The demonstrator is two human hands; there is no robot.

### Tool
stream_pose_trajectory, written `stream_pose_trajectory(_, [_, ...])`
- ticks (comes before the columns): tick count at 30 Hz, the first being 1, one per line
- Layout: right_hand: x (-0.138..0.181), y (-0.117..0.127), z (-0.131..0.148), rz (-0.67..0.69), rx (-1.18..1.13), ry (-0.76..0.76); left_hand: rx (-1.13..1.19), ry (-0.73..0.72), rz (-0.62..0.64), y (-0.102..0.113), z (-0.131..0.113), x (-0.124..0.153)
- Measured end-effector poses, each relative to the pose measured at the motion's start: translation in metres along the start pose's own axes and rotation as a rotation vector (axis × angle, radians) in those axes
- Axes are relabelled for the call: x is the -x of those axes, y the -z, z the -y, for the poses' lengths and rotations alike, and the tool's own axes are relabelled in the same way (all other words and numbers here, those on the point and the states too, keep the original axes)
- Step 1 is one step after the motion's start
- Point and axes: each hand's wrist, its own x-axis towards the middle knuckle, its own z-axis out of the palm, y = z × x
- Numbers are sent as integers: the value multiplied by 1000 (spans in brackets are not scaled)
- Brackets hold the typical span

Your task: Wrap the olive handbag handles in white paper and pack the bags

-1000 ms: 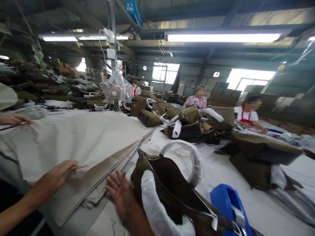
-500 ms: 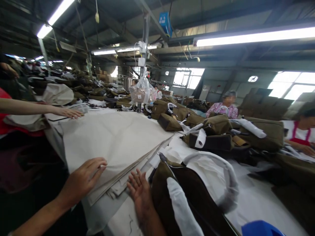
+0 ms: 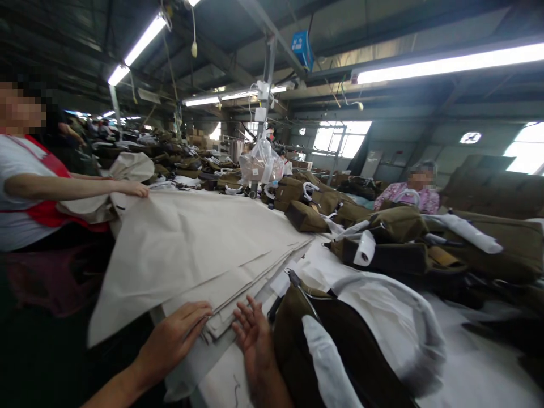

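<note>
My left hand (image 3: pixel 176 337) is at the near edge of a stack of off-white sheets (image 3: pixel 238 283). Its fingers are pressed together on a sheet's edge, with the fingertips partly hidden. My right hand (image 3: pixel 253 337) is turned palm up with fingers spread, holding nothing, between the stack and a dark olive handbag (image 3: pixel 293 334). The bag lies unzipped, and its handles (image 3: pixel 329 362) are wrapped in white material. Across the table, a co-worker's hand (image 3: pixel 136 188) grips the far left corner of the large top sheet (image 3: pixel 170 238), whose near corner hangs over the table edge.
More olive bags (image 3: pixel 382 249) with wrapped handles are piled at the right and back. A clear plastic bag (image 3: pixel 261 164) hangs from a post. A person in a pink patterned top (image 3: pixel 427 198) is behind the pile. A pink stool (image 3: pixel 46 280) stands at the left.
The co-worker has taken the top sheet's corner and pulled it left, baring sheets below. My left hand has closed at the stack's edge. The view has shifted left; my right hand stays open.
</note>
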Motion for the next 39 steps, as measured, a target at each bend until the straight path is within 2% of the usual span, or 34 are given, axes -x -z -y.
stream_pose_trajectory(3, [1, -2, 2, 4, -11, 6, 11, 32, 57, -5, -2, 0])
stream_pose_trajectory(6, [3, -6, 4, -3, -16, 21, -7, 117, 137, -12, 6, -8])
stream_pose_trajectory(13, [4, -8, 8, 19, -23, 39, 5, 191, 318, -28, 38, -58])
stream_pose_trajectory(19, [1, -6, 8, 21, -10, 23, -13, 205, 488, -28, 47, -83])
stream_pose_trajectory(27, [5, -8, 11, 33, -6, 27, -84, 212, 558, -28, 49, -92])
stream_pose_trajectory(35, [10, -11, 15, 20, 14, 46, 31, 226, 591, -26, 62, -103])
stream_pose_trajectory(39, [8, -11, 14, 21, 18, 49, 62, 236, 538, -28, 69, -103])
